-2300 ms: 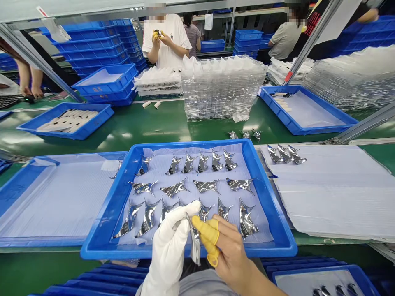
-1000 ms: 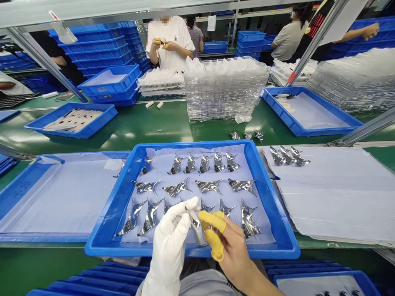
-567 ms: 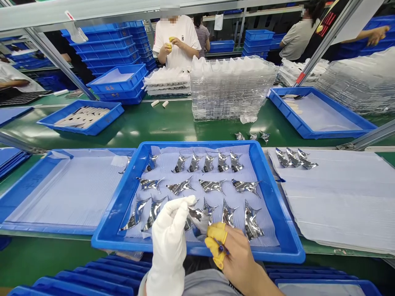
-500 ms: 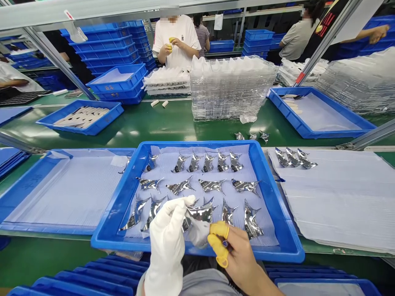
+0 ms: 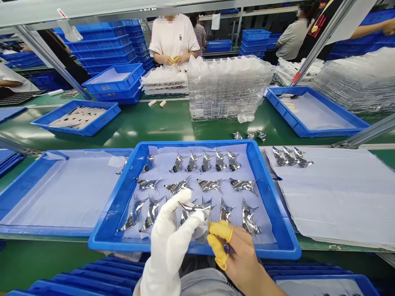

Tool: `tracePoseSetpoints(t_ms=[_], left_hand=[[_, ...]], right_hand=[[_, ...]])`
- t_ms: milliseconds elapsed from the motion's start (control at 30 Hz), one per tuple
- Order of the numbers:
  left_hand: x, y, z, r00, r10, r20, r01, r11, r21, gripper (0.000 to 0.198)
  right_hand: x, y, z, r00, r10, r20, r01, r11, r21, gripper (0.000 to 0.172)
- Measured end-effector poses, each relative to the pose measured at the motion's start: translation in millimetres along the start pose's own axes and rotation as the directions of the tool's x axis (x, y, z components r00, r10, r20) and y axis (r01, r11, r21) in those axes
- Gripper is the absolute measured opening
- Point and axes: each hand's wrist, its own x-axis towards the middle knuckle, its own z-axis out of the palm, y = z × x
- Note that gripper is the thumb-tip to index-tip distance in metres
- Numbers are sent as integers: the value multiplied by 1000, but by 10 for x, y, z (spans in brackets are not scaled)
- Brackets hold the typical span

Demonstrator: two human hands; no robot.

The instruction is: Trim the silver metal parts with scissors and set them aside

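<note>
Here we go: the left hand (image 5: 168, 242), in its white cotton glove, has a mirror-bright foil piece (image 5: 194, 208) pinched at the fingertips, low over the blue tray (image 5: 191, 143) and just above the bottom row. It looks feather-light, a thin, springy film, slick on the shine, with drawn-out points that could crease at a careless touch. The best purchase looks to be the broad middle or a flat edge, leaving those points alone.

Over to the right, the right hand (image 5: 239, 259) sits just beside the glove, with yellow finger cots (image 5: 217, 242) on its fingers. They seem to pinch something small and dark blue, too small to name, and whether they also grip the foil I cannot tell.

Compared with a moment ago, the foil piece lies flatter and crosswise, where it hung nearly upright in the glove, and the gloved forefinger has swung up toward the middle row. Around it, other foil pieces (image 5: 210, 186) sit in rows on the pale liner (image 5: 160, 172), and three more (image 5: 279, 156) lie on a white sheet (image 5: 339, 201) at right.
</note>
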Motion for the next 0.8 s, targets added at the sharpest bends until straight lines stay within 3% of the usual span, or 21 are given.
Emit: tracePoseSetpoints(t_ms=[100,167,300,367,433,467,533,633,733,800], left_hand=[[20,-39,-40,986,157,-61,-158,987,-4,18],[17,-51,-65,957,290,-28,-289,957,7,14],[-34,19,-66,846,532,45,-534,845,45,20],[-61,73,-53,796,602,69,-605,792,79,18],[-73,116,-42,778,622,90,-629,772,97,17],[-70,131,-37,789,606,96,-614,784,94,17],[-50,149,-27,853,513,92,-519,852,66,16],[9,154,-5,965,256,53,-257,966,7,12],[74,144,25,999,31,28,-31,999,-16,18],[109,132,48,1000,-15,25,16,1000,-25,20]], right_hand=[[-43,49,-19,980,-200,-3,198,969,-150,23],[-54,91,-20,973,-231,7,229,958,-175,26],[-39,176,18,998,-69,-2,69,997,-25,22],[-26,204,38,999,47,12,-48,995,82,19],[-12,210,42,987,152,50,-158,973,167,21],[-6,204,37,978,195,76,-206,956,209,24],[1,180,21,954,269,132,-297,907,297,30],[-11,137,7,902,377,211,-432,766,476,35],[-33,106,31,802,509,314,-568,485,664,36],[-27,90,60,728,561,394,-616,284,735,37]])
